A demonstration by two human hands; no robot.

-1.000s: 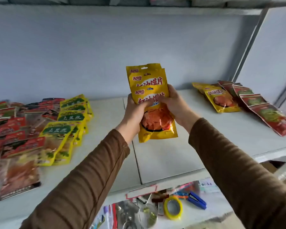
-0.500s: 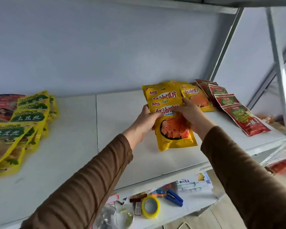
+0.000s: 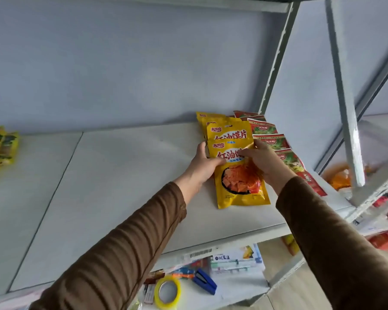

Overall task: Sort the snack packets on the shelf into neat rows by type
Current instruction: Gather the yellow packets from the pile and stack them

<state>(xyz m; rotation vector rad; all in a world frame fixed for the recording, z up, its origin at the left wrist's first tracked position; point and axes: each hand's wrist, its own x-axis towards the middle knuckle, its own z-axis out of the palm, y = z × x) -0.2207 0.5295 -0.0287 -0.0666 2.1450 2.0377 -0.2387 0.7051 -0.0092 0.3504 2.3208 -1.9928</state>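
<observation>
On shelf [image 3: 126,175]: both hands (left [image 3: 203,163], right [image 3: 259,158]) outstretched, gripping yellow packet [image 3: 239,186] edges.

Soft even daylight, faint shadows, wide-angle bending at edges, right side motion-blurred

Both arms wear long brown sleeves of a ribbed knit, the fabric bunching in soft crosswise folds (most plainly along the left sleeve [image 3: 130,245]). The right sleeve [image 3: 336,249] looks smoother and darker. Each cuff ends at the wrist, leaving the left hand [image 3: 203,165] and right hand [image 3: 263,161] bare.
</observation>
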